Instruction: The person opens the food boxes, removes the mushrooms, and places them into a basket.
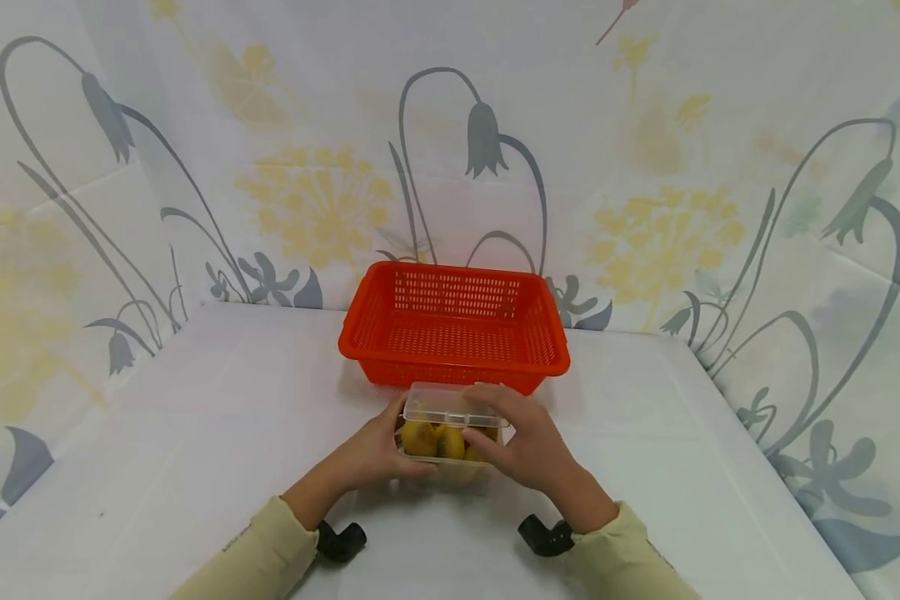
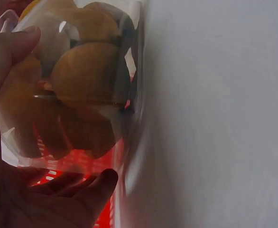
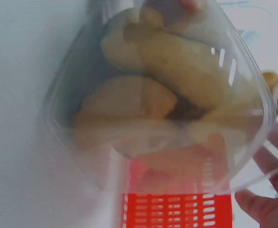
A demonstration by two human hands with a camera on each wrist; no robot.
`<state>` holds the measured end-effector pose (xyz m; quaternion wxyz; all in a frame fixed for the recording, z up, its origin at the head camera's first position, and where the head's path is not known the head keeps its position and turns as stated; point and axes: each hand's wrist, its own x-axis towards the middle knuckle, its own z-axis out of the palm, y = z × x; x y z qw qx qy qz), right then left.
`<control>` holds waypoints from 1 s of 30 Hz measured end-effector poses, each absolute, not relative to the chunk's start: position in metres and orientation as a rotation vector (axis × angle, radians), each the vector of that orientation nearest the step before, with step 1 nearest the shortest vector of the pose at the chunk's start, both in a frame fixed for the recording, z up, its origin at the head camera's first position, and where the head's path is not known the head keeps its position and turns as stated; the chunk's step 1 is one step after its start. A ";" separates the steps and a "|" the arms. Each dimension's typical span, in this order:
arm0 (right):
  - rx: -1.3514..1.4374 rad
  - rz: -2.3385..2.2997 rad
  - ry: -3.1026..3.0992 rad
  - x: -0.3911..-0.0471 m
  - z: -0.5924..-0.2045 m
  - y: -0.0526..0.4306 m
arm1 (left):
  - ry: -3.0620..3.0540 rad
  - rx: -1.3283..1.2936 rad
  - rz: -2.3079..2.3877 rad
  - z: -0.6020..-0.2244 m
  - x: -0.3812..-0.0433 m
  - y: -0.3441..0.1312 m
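Note:
A clear plastic box (image 1: 450, 475) packed with several yellow, dark-spotted fruits (image 1: 420, 437) is held between both hands over the white table. Its clear lid (image 1: 438, 400) stands tilted up at the far side, and the fruits show beneath it. My left hand (image 1: 375, 450) grips the box's left side, thumb along the near edge. The right hand (image 1: 528, 437) holds the right side, fingers over the lid and thumb in front of the fruits. Through the box wall in the left wrist view, rounded fruits (image 2: 89, 76) press together; the right wrist view shows longer ones (image 3: 181, 66).
Right behind the box stands a red slotted plastic basket (image 1: 450, 367), with nothing seen in it. White cloth covers the table (image 1: 217, 433). A flower-printed curtain (image 1: 330, 108) closes off the back and both sides. Dark fittings (image 1: 341, 542) sit at both wrists.

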<state>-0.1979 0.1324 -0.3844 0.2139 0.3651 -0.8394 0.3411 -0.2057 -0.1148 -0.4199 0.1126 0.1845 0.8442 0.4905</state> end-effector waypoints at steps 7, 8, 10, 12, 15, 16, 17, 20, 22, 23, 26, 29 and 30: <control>0.740 1.234 -2.437 -0.208 -0.385 0.136 | 2.461 0.531 1.427 -0.418 -0.207 -0.119; 0.708 1.290 -2.440 -0.210 -0.386 0.136 | 2.459 0.531 1.422 -0.418 -0.208 -0.119; 0.644 1.404 -2.435 -0.213 -0.388 0.136 | 2.454 0.530 1.415 -0.419 -0.208 -0.120; 0.589 1.502 -2.429 -0.217 -0.390 0.135 | 2.445 0.530 1.414 -0.419 -0.209 -0.121; 0.542 1.641 -2.422 -0.223 -0.394 0.134 | 2.415 0.521 1.430 -0.421 -0.210 -0.124; 0.527 1.700 -2.420 -0.226 -0.395 0.133 | 2.402 0.515 1.439 -0.422 -0.210 -0.125; 0.514 1.754 -2.417 -0.228 -0.396 0.131 | 2.389 0.506 1.450 -0.424 -0.210 -0.126; 0.457 1.896 -2.398 -0.234 -0.399 0.128 | 2.360 0.480 1.473 -0.426 -0.211 -0.130; 0.404 1.943 -2.384 -0.236 -0.401 0.126 | 2.353 0.470 1.479 -0.427 -0.212 -0.132; 0.379 1.949 -2.377 -0.237 -0.403 0.125 | 2.350 0.474 1.482 -0.427 -0.212 -0.132; 0.320 1.925 -2.350 -0.240 -0.408 0.122 | 2.346 0.498 1.487 -0.426 -0.213 -0.133; 0.273 1.859 -2.331 -0.241 -0.412 0.119 | 2.336 0.512 1.492 -0.426 -0.212 -0.134; 0.258 1.838 -2.328 -0.241 -0.413 0.118 | 2.334 0.515 1.495 -0.426 -0.212 -0.134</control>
